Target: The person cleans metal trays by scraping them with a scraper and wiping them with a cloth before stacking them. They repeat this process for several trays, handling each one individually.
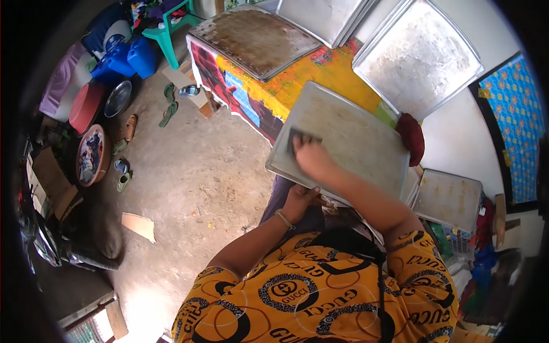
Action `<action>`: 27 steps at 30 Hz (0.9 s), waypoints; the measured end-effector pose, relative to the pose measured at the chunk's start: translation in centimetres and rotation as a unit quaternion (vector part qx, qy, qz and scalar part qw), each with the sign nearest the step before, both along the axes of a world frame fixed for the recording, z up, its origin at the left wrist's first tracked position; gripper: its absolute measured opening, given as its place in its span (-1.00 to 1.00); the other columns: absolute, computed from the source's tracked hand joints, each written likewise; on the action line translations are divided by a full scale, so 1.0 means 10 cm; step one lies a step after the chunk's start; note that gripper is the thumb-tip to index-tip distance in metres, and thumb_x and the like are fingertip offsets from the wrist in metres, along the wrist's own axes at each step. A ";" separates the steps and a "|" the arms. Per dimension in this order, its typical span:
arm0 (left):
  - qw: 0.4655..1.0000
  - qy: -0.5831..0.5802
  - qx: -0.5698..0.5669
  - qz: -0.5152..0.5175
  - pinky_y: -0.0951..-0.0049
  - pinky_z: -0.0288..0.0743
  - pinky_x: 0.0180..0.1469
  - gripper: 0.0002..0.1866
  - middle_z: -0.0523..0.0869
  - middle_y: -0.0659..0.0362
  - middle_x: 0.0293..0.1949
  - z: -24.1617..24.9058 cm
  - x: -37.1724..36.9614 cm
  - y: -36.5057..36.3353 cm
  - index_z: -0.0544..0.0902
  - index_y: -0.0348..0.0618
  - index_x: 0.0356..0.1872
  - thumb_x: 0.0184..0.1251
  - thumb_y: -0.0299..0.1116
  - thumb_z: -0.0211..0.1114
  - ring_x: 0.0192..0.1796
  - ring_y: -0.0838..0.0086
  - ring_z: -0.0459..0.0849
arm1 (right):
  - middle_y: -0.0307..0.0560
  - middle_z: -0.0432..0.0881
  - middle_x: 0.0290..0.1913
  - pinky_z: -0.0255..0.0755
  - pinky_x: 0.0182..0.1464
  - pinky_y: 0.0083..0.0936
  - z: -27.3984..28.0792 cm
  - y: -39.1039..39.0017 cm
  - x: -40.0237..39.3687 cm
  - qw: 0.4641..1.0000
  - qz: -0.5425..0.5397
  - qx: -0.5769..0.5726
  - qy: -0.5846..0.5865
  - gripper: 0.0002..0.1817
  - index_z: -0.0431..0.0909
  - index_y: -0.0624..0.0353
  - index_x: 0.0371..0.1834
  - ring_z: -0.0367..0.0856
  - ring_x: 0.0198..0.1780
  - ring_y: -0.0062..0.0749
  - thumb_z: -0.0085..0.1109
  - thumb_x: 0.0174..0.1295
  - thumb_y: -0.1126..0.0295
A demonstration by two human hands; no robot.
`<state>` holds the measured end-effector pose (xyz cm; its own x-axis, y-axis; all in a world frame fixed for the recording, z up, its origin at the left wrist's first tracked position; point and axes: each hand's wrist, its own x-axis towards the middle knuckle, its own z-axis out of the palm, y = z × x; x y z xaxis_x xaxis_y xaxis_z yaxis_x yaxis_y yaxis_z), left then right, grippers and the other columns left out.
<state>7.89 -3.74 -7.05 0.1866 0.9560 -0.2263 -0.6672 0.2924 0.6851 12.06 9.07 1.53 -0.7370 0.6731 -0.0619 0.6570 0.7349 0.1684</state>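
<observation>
A large metal tray (360, 134) lies tilted before me, its far part against the cloth-covered table (337, 71). My right hand (311, 153) presses a dark flat pad (296, 137) on the tray's left part, fingers closed on it. Below the tray's near edge, my left hand (302, 201) grips the rim, thumb at the edge. A dark red cloth (410, 139) touches the tray's right corner.
A stained tray (257, 40) lies on the table; more trays (420, 57) lean against the wall. Another tray (449, 200) rests on a crate at right. Slippers (168, 114), a basin of clothes (91, 155) and a cardboard piece (139, 226) are on the floor at left.
</observation>
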 end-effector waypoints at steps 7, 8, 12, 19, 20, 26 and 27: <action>1.000 0.016 -0.011 0.000 0.35 0.65 -0.14 -0.69 0.65 0.02 -0.21 0.19 -0.11 0.03 0.47 -0.41 -0.04 0.38 -0.33 0.17 -0.20 0.29 0.71 | 0.33 0.51 -0.03 0.53 -0.11 -0.13 0.22 0.17 0.03 0.989 0.000 -0.147 -0.005 -0.55 0.33 0.37 0.14 0.60 -0.09 0.09 -0.04 0.18 0.40; 1.000 0.018 -0.020 -0.007 0.36 0.65 -0.15 -0.68 0.66 0.02 -0.21 0.17 -0.12 0.04 0.47 -0.41 -0.03 0.39 -0.32 0.16 -0.20 0.29 0.71 | 0.30 0.49 0.01 0.52 -0.07 -0.16 0.21 -0.08 0.09 0.991 0.050 -0.125 -0.011 -0.53 0.32 0.35 0.16 0.57 -0.03 0.09 -0.02 0.16 0.41; 0.779 0.507 0.329 0.168 0.38 0.62 -0.17 -0.69 0.67 0.02 -0.26 -0.07 -0.12 0.07 0.51 -0.40 -0.08 0.38 -0.31 0.16 -0.22 0.30 0.72 | 0.22 0.45 0.09 0.52 0.01 -0.24 0.23 -0.60 0.18 0.980 0.139 -0.140 -0.009 -0.47 0.31 0.31 0.21 0.49 0.10 0.09 0.01 0.11 0.41; 0.999 0.014 0.002 0.040 0.40 0.60 -0.13 -0.75 0.70 0.02 -0.29 -0.02 -0.03 0.01 0.56 -0.38 -0.12 0.34 -0.37 0.16 -0.23 0.32 0.71 | 0.23 0.47 0.00 0.54 -0.07 -0.28 0.13 -0.28 0.10 0.995 0.087 -0.029 -0.023 -0.48 0.30 0.37 0.18 0.55 -0.03 0.02 0.00 0.12 0.40; 0.998 0.023 0.015 0.061 0.40 0.60 -0.15 -0.75 0.70 0.02 -0.31 0.03 -0.03 0.02 0.56 -0.38 -0.13 0.36 -0.36 0.14 -0.25 0.33 0.72 | 0.22 0.48 0.00 0.54 -0.07 -0.28 0.18 -0.39 0.06 0.993 0.106 -0.037 -0.037 -0.49 0.31 0.37 0.18 0.55 -0.04 0.02 -0.01 0.12 0.40; 0.814 0.459 0.278 0.222 0.42 0.60 -0.23 -0.74 0.69 0.01 -0.35 -0.21 -0.05 0.15 0.56 -0.40 -0.18 0.41 -0.34 0.09 -0.35 0.34 0.72 | 0.22 0.47 0.14 0.48 0.05 -0.23 0.13 -0.52 0.01 0.983 0.126 -0.135 0.014 -0.50 0.35 0.26 0.21 0.52 0.08 0.09 -0.04 0.14 0.42; 0.853 0.409 0.247 0.210 0.42 0.60 -0.24 -0.74 0.69 0.00 -0.35 -0.14 -0.05 0.15 0.56 -0.40 -0.19 0.41 -0.34 0.08 -0.37 0.34 0.72 | 0.20 0.46 0.16 0.46 0.08 -0.23 0.15 -0.40 0.01 0.979 0.118 -0.165 0.020 -0.49 0.35 0.25 0.22 0.51 0.10 0.08 -0.03 0.14 0.42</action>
<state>7.38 -2.22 -8.43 -0.2225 0.9166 0.3323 0.1175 -0.3131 0.9424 12.17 5.06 3.05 -0.8758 0.4321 -0.2151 0.4638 0.8768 -0.1269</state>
